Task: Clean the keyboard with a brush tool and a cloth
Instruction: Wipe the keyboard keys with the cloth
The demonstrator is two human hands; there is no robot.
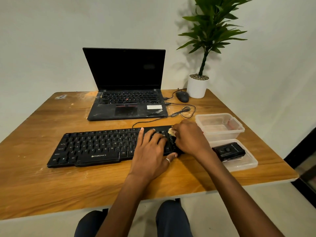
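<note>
Now wiping step: right hand fingers clenched on cloth at keyboard right end; left hand flat, released, steadying keyboard. Next: sweep cloth leftward across keys.

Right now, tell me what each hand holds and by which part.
The right hand is closed on a small pale cloth; only a bunched corner shows, so the hold point cannot be told. The left hand holds nothing, resting flat on the keyboard.

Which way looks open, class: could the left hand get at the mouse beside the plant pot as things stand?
Probably not easily: the left hand lies flat on the keyboard, and the mouse sits far right, past the right hand and the cables.
</note>
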